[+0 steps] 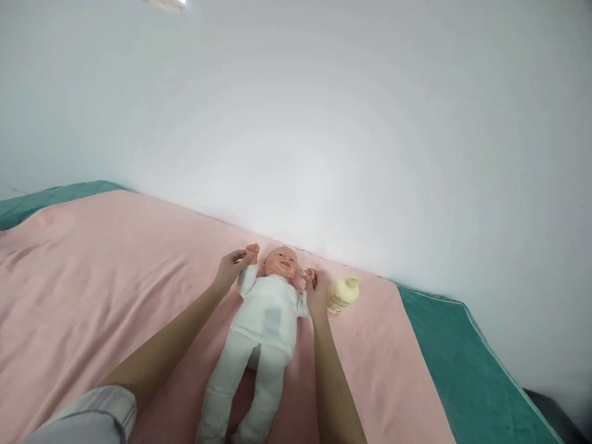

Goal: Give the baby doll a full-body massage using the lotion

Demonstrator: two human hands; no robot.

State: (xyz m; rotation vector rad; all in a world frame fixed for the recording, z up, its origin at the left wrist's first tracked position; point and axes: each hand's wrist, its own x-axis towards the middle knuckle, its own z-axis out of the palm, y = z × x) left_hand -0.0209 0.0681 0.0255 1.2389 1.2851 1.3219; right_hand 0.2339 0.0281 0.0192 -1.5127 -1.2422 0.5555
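A baby doll [272, 308] with a white cloth body lies on its back on a pink blanket [383, 364], its head toward the wall. Both of its arms are raised beside the head. My left hand [230, 270] pinches the doll's hand and wrist on the left side of the view. On the other side, my right hand [316, 295] is closed around the doll's other hand, whose fingers partly show above mine. Close to my right hand stands a pale yellow bottle [343, 295] with printed text on its side.
Green fabric [467, 357] shows under the blanket at the right, and more at the far left. A plain white wall [296, 123] rises directly behind the doll's head. The blanket is wrinkled on the left. Something dark sits at the lower right edge.
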